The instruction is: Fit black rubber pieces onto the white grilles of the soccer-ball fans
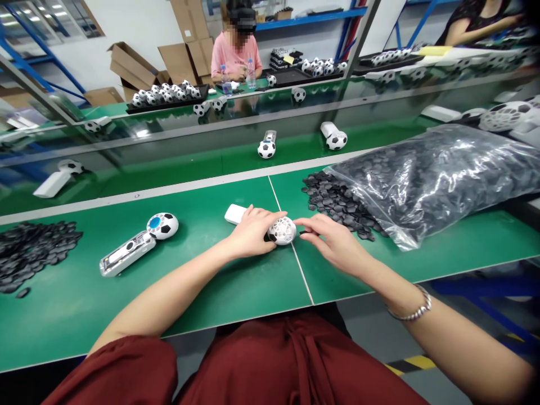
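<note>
My left hand [252, 232] is closed around a white device with a soccer-ball head [283, 230], holding it down on the green bench. The ball's top is a white lattice with open cells, and a dark patch shows at its lower left. Its white handle [234, 214] sticks out beyond my fingers to the left. Just right of the ball, my right hand [333, 241] pinches a small black piece [302, 232], apart from the ball's surface. A loose pile of similar black pieces [331, 197] lies beyond my right hand.
At left lie another soccer-ball device [163, 226] with its handle open and a second black pile [37, 247]. A large clear bag [447, 174] of black pieces fills the right side. Behind runs a green belt [202, 160] carrying devices. A person in pink [223, 50] sits across.
</note>
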`<state>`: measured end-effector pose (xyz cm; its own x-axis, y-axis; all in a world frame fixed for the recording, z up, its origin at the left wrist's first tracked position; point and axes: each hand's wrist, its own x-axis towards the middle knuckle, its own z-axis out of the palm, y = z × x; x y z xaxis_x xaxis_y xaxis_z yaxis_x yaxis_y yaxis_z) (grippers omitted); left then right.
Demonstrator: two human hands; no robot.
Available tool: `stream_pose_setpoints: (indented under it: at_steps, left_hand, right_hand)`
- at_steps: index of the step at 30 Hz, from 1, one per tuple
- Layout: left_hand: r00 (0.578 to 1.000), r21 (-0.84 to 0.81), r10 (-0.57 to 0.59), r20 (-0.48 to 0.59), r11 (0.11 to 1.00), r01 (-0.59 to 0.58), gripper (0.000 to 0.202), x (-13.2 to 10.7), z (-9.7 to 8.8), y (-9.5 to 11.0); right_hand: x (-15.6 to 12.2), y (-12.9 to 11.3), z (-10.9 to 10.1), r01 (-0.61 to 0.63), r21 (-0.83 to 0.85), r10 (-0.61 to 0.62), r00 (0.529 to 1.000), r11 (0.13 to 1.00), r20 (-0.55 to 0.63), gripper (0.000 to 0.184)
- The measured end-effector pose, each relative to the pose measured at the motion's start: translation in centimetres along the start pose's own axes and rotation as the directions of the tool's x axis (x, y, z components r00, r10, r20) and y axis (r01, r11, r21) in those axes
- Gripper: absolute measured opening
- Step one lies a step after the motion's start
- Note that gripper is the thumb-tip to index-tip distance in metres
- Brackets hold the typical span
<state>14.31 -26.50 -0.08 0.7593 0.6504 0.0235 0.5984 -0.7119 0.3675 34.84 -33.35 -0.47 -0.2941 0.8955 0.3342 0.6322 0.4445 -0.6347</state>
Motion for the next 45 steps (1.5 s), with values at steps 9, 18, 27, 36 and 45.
stream_pose_setpoints:
  at_steps: [9,18,27,36,45]
  left_hand:
    - [0.997,-0.034,-0.058,-0.06,0.998,0.056,0.075,0.2,0.6,0.4]
    - [0.99,-0.033,-0.109,-0.094,0.994,0.106,0.064,0.3,0.9,0.7]
    - [0.987,-0.114,-0.15,-0.059,0.983,0.143,0.065,0.5,0.5,0.8]
    - [0.983,-0.147,-0.15,-0.107,0.98,0.133,0.061,0.7,0.8,0.8]
    - [0.988,-0.116,-0.117,-0.098,0.988,0.105,0.065,0.4,0.8,0.5]
  right_hand:
    - [0.0,0.0,1.5,-0.123,0.169,0.128,0.992,0.978,-0.017,0.014]
    - [0.7,0.8,2.1,-0.164,0.261,0.164,0.986,0.951,0.021,0.012]
    - [1.9,0.6,1.6,-0.211,0.308,0.192,0.977,0.928,0.091,0.009]
    - [2.0,1.5,2.2,-0.306,0.447,0.267,0.952,0.84,0.15,0.018]
    - [1.7,2.1,2.5,-0.289,0.566,0.235,0.957,0.772,0.167,0.016]
